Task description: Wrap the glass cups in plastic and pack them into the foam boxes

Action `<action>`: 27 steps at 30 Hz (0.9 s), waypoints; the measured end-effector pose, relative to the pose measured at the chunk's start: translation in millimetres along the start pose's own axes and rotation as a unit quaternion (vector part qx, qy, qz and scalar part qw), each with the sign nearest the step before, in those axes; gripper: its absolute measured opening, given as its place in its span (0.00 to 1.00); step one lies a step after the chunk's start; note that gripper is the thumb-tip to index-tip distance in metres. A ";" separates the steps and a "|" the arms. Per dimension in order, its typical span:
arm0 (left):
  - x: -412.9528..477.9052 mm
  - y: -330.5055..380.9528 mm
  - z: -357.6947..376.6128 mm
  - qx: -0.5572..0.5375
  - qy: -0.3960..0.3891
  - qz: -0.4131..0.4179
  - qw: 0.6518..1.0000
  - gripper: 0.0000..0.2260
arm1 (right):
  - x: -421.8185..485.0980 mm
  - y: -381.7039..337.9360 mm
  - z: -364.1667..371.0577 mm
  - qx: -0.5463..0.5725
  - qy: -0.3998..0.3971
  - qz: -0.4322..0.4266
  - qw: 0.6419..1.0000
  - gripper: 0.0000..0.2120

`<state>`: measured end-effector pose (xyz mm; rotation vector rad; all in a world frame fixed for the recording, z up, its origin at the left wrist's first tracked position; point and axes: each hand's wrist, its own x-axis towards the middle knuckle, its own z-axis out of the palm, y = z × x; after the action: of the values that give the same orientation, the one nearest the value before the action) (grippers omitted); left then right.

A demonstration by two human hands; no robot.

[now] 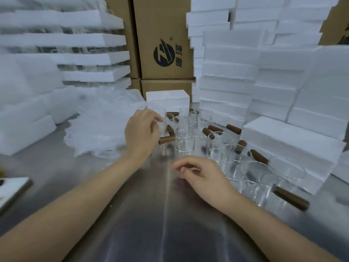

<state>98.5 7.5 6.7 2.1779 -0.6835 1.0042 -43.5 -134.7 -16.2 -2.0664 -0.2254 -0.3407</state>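
Several clear glass cups (184, 140) with brown wooden handles stand crowded on the steel table (162, 227), right of centre. My left hand (141, 131) curls its fingers over the rim of the leftmost glass cup (164, 127), whose brown handle (167, 139) sticks out beside my palm. My right hand (200, 174) hovers low over the table in front of the cups, fingers loosely curled and holding nothing. A heap of crumpled clear plastic (105, 118) lies left of the cups. A closed foam box (168, 100) sits behind them.
Foam boxes (226, 82) are stacked high at the right, with one long box (290, 144) close beside the cups. Foam trays (79, 40) with glassware are stacked at the left. Cardboard cartons (162, 44) stand at the back. A flat white object (11, 190) lies at the near left edge.
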 end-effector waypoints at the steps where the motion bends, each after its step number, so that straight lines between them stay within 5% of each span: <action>1: -11.8 -3.9 -7.2 0.040 -0.009 0.030 0.999 0.12 | 2.1 1.4 -2.5 0.005 0.021 0.012 1.000 0.17; 8: -46.9 10.9 -23.5 0.011 -0.047 -0.046 0.998 0.10 | 10.0 3.1 1.6 0.057 0.084 0.092 0.991 0.16; 21: -46.8 22.9 -0.4 0.213 -0.159 0.034 0.963 0.17 | 7.3 11.9 3.3 0.079 0.113 0.132 0.982 0.11; 27: -47.5 20.9 -13.0 0.045 -0.214 -0.026 0.975 0.13 | 10.5 10.9 4.6 0.065 0.124 0.111 0.984 0.33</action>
<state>51.1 11.9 -17.7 2.5085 -0.7780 0.5467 -29.6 -135.9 -23.8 -1.8780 0.1287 -0.4297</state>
